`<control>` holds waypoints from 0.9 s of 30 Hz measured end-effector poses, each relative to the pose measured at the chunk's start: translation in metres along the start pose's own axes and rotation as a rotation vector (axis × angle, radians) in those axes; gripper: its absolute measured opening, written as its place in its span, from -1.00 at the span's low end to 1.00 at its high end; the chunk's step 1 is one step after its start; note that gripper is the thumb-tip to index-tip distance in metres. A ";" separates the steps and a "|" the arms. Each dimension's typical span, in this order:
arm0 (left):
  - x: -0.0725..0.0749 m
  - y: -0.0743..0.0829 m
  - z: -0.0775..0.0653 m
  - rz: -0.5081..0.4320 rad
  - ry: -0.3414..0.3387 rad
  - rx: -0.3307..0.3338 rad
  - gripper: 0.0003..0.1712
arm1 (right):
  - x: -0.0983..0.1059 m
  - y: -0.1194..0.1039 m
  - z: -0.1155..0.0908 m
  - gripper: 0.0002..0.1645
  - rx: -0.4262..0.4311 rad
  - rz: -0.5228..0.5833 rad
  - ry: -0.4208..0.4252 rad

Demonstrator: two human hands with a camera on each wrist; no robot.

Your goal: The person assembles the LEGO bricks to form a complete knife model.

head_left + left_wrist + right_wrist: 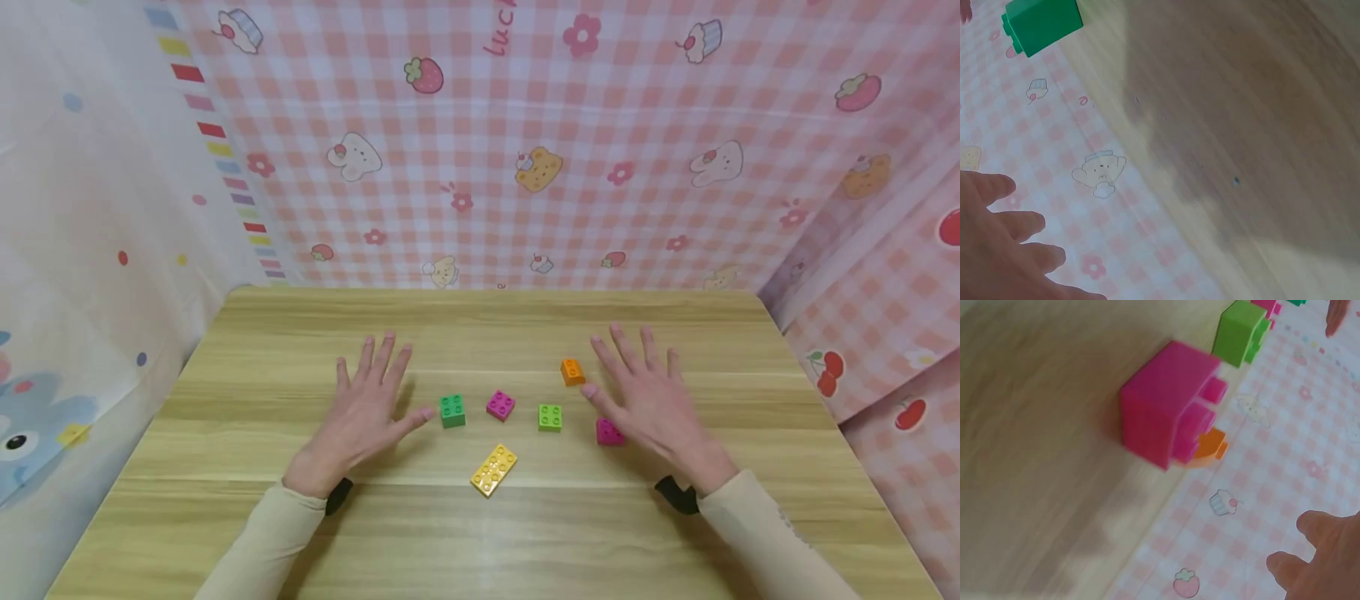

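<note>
My left hand (362, 421) is held over the left of the table with its fingers spread, holding nothing. Its thumb points toward a green toy brick (452, 411). On the other side my right hand (651, 400) has its fingers spread too and grips nothing. Its thumb is close to an orange brick (572, 372), and a magenta brick (610, 432) lies by the hand, partly hidden under it. Between the hands are a second magenta brick (501, 405), a lime green brick (550, 417) and, closer to me, a longer yellow brick (493, 470).
All the bricks stand on a wood-grain table (480, 550). A pink checked cloth (480, 125) hangs along its back edge, with a white patterned curtain (90, 208) to the left and another pink cloth (885, 292) to the right. Dark straps circle both wrists.
</note>
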State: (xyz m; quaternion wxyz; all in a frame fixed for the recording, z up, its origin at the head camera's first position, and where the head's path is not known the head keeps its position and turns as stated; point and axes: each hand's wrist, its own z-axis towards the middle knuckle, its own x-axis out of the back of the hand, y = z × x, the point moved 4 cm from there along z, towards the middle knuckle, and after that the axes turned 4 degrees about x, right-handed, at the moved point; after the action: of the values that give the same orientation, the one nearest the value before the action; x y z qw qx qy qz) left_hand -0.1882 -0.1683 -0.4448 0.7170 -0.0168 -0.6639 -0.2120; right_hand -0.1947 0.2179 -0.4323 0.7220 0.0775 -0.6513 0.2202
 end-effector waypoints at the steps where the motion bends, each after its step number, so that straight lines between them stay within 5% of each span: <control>1: 0.000 0.001 0.000 -0.005 0.000 -0.004 0.15 | 0.000 -0.002 0.000 -0.07 0.006 -0.002 0.003; 11: -0.003 0.012 0.004 -0.004 -0.012 -0.084 0.10 | -0.004 -0.026 -0.004 -0.08 0.072 0.025 -0.012; 18: -0.004 0.016 0.005 -0.083 -0.019 -0.139 0.07 | -0.008 -0.047 -0.007 -0.10 0.161 0.051 -0.005; 27: -0.010 0.018 0.006 -0.224 -0.106 -0.142 0.04 | -0.009 -0.077 -0.010 -0.14 0.286 0.152 -0.034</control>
State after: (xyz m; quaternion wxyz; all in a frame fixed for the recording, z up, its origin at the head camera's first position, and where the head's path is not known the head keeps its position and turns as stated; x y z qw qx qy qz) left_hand -0.1887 -0.1474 -0.4489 0.6499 -0.0043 -0.6818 -0.3358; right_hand -0.1541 0.1516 -0.4285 0.6736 0.1337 -0.6296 0.3633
